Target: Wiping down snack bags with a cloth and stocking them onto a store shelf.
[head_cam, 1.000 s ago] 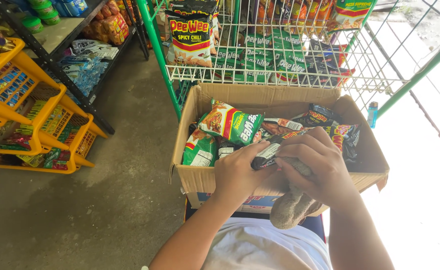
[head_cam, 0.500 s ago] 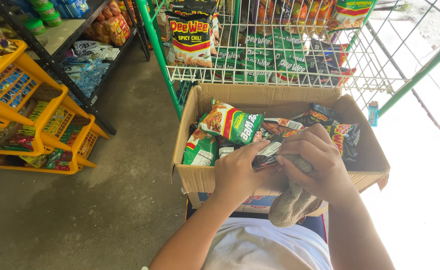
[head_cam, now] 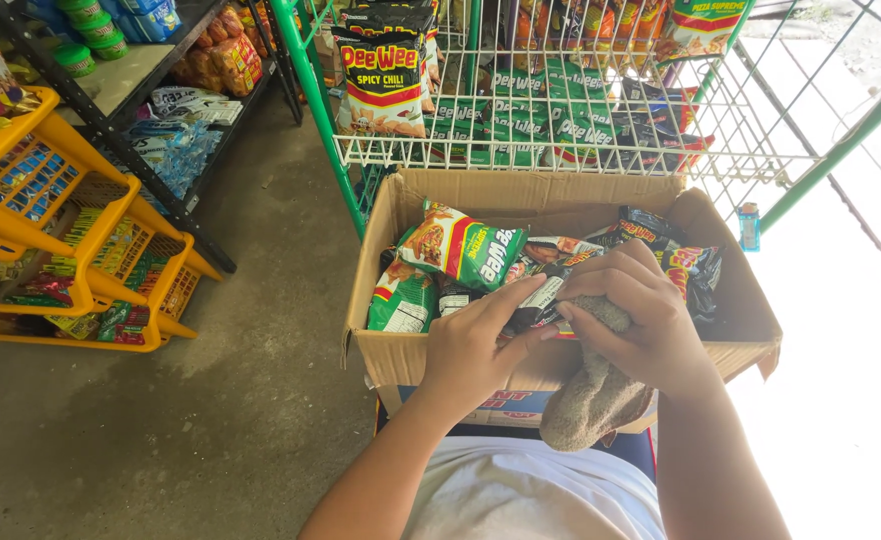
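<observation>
Head view: hardly changed from half a second ago. Left hand (head_cam: 476,345) pinching a dark snack packet (head_cam: 541,300) over the cardboard box (head_cam: 561,365); right hand (head_cam: 641,325) clutching a grey cloth (head_cam: 591,400) against it. Green bag (head_cam: 461,245) inside; red-yellow bag (head_cam: 381,85) hanging on the wire rack (head_cam: 741,140).

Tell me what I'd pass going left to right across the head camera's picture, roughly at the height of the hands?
Yellow plastic rack → bare concrete floor → cardboard box → left hand → dark snack packet → right hand holding a grey cloth → blue lighter.
</observation>
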